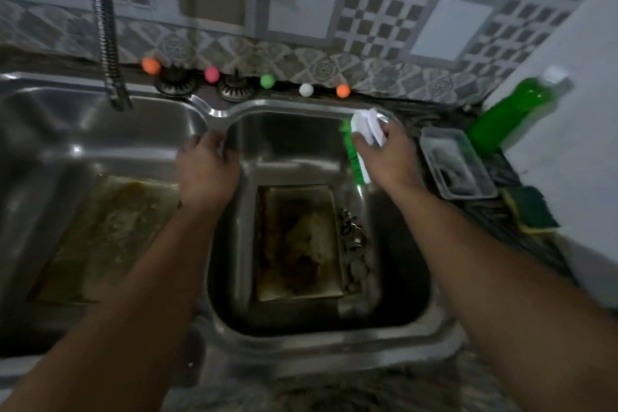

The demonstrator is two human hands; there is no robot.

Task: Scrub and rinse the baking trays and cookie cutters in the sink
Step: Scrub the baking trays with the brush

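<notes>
A dirty, browned baking tray (297,244) lies in the right basin of the steel sink (334,341). Several small metal cookie cutters (352,237) are piled along its right side. A second greasy tray (107,237) lies flat in the left basin. My right hand (384,154) grips a scrub brush (357,144) with a white handle and green bristles above the basin's back right corner. My left hand (207,170) rests on the divider between the two basins, fingers curled over its rim.
A flexible metal tap hose (107,27) hangs over the left basin. On the right counter stand a green soap bottle (511,114), a clear plastic tub (454,164) and a green-yellow sponge (531,211). Coloured balls (267,81) line the ledge behind the sink.
</notes>
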